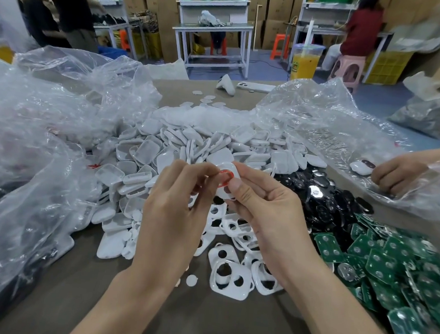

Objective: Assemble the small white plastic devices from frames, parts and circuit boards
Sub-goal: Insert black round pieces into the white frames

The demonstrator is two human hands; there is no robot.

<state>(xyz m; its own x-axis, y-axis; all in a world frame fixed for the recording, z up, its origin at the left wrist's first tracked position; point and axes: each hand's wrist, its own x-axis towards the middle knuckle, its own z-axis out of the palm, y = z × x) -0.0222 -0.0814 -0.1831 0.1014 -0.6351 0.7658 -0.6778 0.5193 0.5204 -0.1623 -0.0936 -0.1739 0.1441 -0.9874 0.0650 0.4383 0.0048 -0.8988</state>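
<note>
Both hands are up over the middle of the table [227, 325], with one white frame [228, 168] between them. The right hand [263, 207] grips it, thumb pressed on its face. The left hand [177, 195] pinches one red ring [224, 178] against the frame's opening.

Under the wrists, toward the near edge, lie loose frames [228, 278], more than I can count, and one small white disc [191, 280]. Behind the hands is a heap of white shells [145, 161], far too many to number. To its right sits a pile of black parts [324, 198], then green circuit boards [390, 264] spilling to the right edge.

There are two clear bags: the left bag [32, 125] and the right bag [323, 117]. At the right edge, another person's hand [394, 178] lies curled just beside one white device [359, 168].
</note>
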